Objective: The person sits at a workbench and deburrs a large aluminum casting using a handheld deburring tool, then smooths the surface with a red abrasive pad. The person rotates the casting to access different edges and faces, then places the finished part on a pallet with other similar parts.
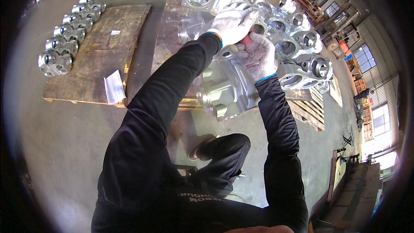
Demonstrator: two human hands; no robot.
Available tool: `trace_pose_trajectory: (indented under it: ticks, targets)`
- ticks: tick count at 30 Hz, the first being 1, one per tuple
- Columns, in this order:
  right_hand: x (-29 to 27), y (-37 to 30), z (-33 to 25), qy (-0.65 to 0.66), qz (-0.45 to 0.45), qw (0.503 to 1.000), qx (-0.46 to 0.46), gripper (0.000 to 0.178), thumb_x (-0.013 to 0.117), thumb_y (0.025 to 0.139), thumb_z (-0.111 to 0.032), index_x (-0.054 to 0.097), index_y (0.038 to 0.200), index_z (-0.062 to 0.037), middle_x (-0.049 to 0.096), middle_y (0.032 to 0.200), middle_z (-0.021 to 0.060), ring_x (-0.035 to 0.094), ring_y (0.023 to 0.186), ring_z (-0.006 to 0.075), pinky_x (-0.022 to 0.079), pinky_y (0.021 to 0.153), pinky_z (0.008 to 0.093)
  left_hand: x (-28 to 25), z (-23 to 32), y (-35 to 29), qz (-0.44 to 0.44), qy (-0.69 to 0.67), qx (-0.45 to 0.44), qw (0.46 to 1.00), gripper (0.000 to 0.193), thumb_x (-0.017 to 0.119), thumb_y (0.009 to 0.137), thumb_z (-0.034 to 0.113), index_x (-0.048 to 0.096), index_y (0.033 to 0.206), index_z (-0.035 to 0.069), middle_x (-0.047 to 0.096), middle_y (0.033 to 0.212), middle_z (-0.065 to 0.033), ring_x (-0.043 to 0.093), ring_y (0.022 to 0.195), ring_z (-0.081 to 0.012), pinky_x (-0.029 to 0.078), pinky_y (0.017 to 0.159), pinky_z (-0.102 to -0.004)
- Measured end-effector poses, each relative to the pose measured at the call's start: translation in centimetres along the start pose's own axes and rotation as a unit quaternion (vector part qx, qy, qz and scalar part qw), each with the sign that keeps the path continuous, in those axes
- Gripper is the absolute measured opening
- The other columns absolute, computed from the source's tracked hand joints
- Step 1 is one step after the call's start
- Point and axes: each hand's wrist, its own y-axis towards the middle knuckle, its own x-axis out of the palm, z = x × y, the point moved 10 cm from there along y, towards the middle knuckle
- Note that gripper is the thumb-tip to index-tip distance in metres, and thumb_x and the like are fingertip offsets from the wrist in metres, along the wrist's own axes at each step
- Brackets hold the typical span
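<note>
Both my hands wear whitish knit gloves and meet above the near end of a large silvery cast metal housing [230, 84]. Fingers together, my left hand [234, 21] bends over toward the right one; what lies under its palm is hidden. My right hand [260, 55] is closed, its fingers curled inward at the housing's upper edge. Reddish stains show on that glove, and anything inside the grip is too small to tell. The housing has a smooth ribbed side, a round boss at its left and a small hole near my hands.
More silvery castings with round bores [286, 45] crowd the pallet to the right and beyond. At the left, a row of smaller castings [62, 43] lines a wooden board [95, 60] with a white paper sheet [114, 87]. A slatted pallet [308, 110] sits at right.
</note>
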Motion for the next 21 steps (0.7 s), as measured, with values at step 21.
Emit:
trace_pose_trajectory:
  ticks: [21]
  targets:
    - [-1.9,-1.0,-0.9,0.427,-0.030,0.903,0.040,0.046,0.060,0.096,-0.025,0.055,0.134,-0.0001,0.061,0.124,0.0200,0.065,0.103,0.0328,0.061,0.084,0.0376,0.3,-0.2,0.5,-0.038,-0.060,-0.043,0.997,0.049,0.035,0.108,0.041,0.064,0.128,0.007,0.063,0.134,-0.0168,0.054,0.128,-0.0377,0.040,0.111,-0.0460]
